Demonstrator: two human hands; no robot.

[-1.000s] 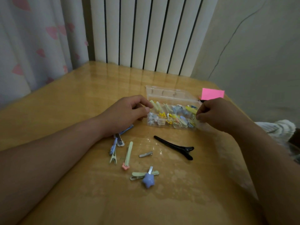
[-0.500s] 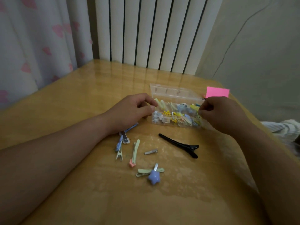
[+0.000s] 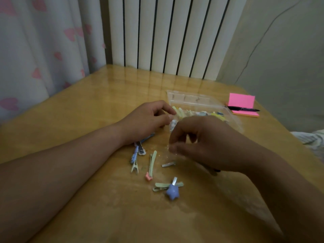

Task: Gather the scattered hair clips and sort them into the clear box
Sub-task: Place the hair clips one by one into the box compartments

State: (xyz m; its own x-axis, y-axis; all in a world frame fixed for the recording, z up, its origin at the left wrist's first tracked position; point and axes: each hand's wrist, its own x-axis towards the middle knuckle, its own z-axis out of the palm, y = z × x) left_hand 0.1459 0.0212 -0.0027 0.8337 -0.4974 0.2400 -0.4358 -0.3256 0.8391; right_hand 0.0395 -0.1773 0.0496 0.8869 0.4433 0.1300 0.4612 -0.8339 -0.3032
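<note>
Wooden table (image 3: pixel 87 111) by radiator | step: gathering loose clips | left hand (image 3: pixel 147 120) pinches left end of clear box (image 3: pixel 189 98), part-filled | right hand (image 3: pixel 206 142) curled above silver clip (image 3: pixel 168 164), grip cannot be told | next: probably a fine fingertip pinch on that flat clip.

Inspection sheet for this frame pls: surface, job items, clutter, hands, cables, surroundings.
Surface: glossy wooden table.
Job's things: clear box open, holding many clips; loose on table: purple star clip, green clip with pink end, small silver clip, blue clip.
Clutter: pink sticky notes, black pen on them.
Hands: left hand at box's left corner, right hand over loose clips; both curled, grip unclear.
Cables: thin dark line on wall, crack or cable unclear.
Surroundings: radiator, heart-print curtain.
</note>
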